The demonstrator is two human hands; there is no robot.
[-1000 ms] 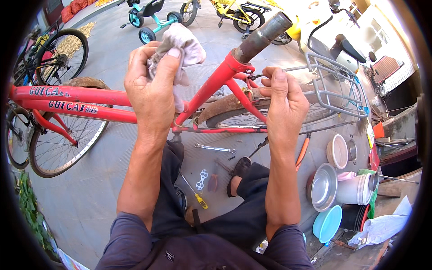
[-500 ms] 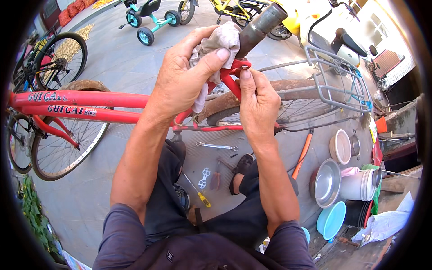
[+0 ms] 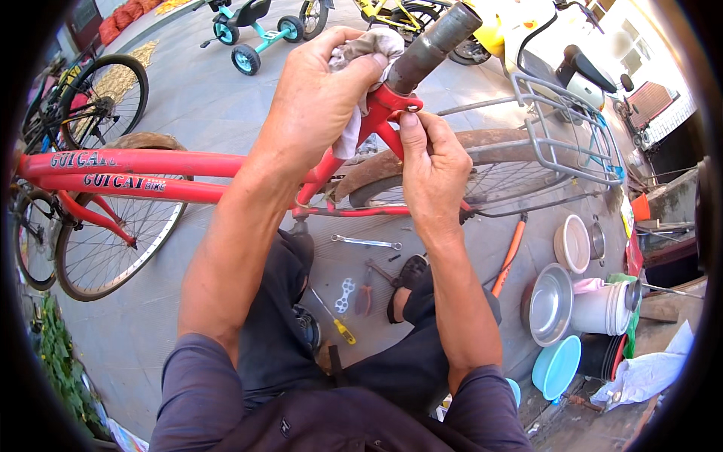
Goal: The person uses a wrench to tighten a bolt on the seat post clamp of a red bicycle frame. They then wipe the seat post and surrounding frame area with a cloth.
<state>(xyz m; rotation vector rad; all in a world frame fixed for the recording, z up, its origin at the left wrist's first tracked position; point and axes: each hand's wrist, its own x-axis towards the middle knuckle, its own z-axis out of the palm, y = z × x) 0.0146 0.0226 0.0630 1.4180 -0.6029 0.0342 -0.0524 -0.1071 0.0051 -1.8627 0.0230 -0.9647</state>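
Observation:
A red bicycle frame stretches across in front of me. Out of its red seat clamp a grey metal seat post leans up and right, its hollow end bare. My left hand is closed round a dirty pale rag, pressed against the top of the seat tube beside the post. Just under the clamp's holed lug, my right hand pinches with thumb and forefinger. Whatever sits between those fingertips is hidden.
On the ground lie a double-ended wrench, a yellow-handled screwdriver, a flat multi-hole spanner and pliers. An orange-handled tool, basins and a bucket are at right. The rear rack juts out right.
My left hand and the rag have shifted up and left a little, showing more of the red clamp. My right hand stays by the lug.

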